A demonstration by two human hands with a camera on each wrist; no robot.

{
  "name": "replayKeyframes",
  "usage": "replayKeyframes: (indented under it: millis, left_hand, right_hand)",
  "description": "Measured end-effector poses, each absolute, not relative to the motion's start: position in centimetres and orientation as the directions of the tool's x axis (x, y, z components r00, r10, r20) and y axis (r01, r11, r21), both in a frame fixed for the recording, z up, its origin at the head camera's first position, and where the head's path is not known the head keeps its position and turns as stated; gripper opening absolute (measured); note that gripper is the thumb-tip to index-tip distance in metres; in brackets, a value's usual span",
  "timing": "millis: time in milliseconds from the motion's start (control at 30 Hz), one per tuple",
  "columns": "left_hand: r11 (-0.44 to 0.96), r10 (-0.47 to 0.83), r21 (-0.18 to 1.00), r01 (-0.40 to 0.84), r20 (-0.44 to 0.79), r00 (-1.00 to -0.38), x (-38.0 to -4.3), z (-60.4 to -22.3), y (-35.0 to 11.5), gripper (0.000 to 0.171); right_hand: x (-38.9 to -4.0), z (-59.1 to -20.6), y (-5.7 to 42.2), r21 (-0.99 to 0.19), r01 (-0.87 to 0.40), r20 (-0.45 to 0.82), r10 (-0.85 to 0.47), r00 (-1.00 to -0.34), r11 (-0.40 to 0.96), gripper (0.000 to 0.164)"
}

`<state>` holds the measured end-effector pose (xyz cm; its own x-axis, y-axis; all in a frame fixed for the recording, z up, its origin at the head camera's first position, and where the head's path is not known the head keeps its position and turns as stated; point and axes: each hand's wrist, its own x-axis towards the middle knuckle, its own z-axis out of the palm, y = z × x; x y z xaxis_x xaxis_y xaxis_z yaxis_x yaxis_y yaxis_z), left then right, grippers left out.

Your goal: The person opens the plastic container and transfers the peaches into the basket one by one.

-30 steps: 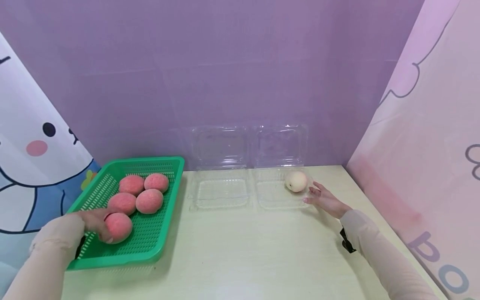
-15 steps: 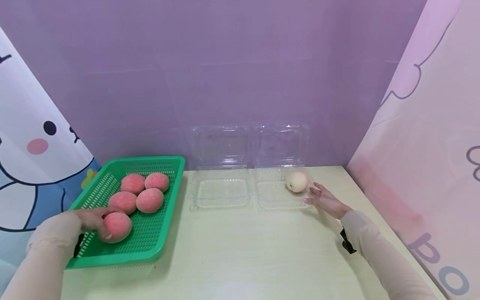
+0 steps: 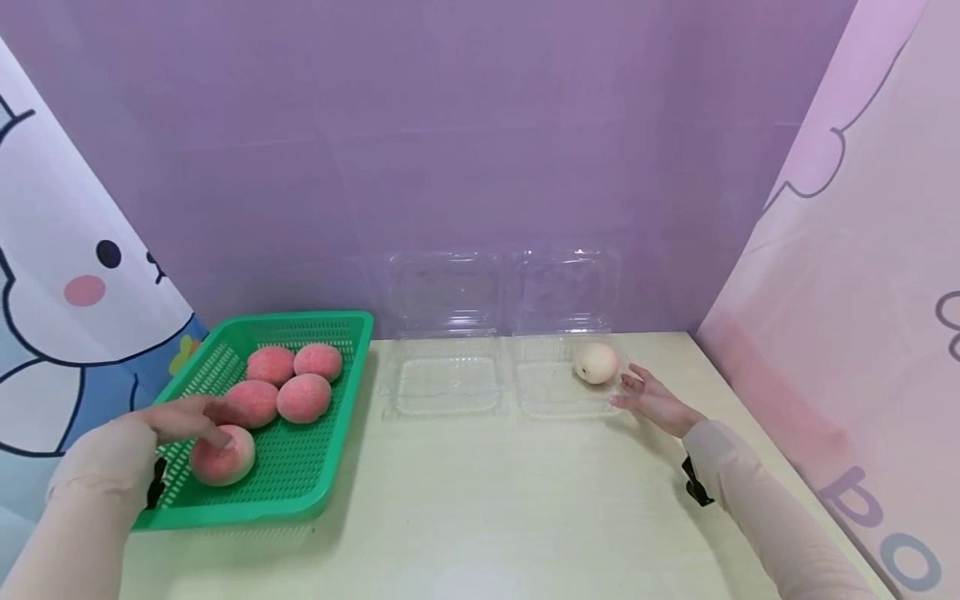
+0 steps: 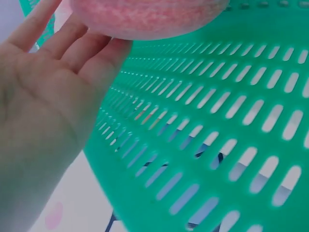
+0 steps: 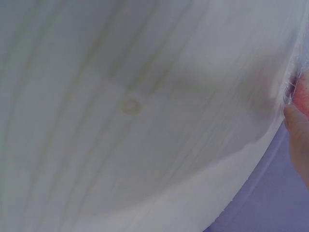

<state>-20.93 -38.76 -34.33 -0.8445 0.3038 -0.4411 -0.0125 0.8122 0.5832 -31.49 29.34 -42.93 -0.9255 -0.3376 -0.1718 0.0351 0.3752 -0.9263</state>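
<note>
In the head view my left hand (image 3: 183,419) reaches into the green basket (image 3: 322,467), over the nearest peach (image 3: 222,465). One digit lies on top of that peach, whose pale side now faces up. The left wrist view shows fairly straight fingers (image 4: 67,41) against the peach (image 4: 149,17). Several other pink peaches (image 3: 303,398) lie farther back in the basket. My right hand (image 3: 656,404), fingers loosely spread, is at the right edge of a clear clamshell box (image 3: 543,396). A pale peach (image 3: 596,364) sits in that box, near the fingertips.
A second clear clamshell box (image 3: 446,387) stands between the basket and the box with the pale peach. Both lids are raised against the purple backdrop (image 3: 480,150). Printed cloths hang at the left and right sides. The tabletop (image 3: 480,500) is pale wood.
My left hand has shifted up over the nearest peach, which has turned from its pink side to a paler one and moved slightly left. The right hand stays where it was.
</note>
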Motion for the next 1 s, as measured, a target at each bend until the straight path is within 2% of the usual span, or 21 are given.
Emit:
replayKeyframes:
  millis: [167, 500, 767, 1000]
  left_hand:
    - [0.792, 0.308, 0.61, 0.011, -0.384, -0.87, -21.2, -33.6, -38.0, 0.076]
    - [0.761, 0.304, 0.635, 0.135, -0.165, -0.938, -21.6, -30.9, -33.9, 0.069]
    - [0.711, 0.184, 0.694, 0.115, -0.026, -0.983, -21.8, -28.6, -28.1, 0.072]
    - [0.643, 0.163, 0.754, 0.134, 0.036, -0.986, -21.9, -28.3, -21.8, 0.057]
  right_hand:
    - [-31.6, -43.0, 29.5, -0.925, 0.042, -0.177, -0.33, -0.927, 0.378, 0.095]
    - [-31.7, -43.0, 29.6, -0.918, 0.039, -0.178, -0.321, -0.93, 0.394, 0.093]
    - [-31.7, -42.9, 29.5, -0.92, 0.042, -0.181, -0.327, -0.928, 0.39, 0.094]
    - [-31.6, -42.9, 29.4, -0.921, 0.039, -0.177, -0.328, -0.928, 0.387, 0.096]
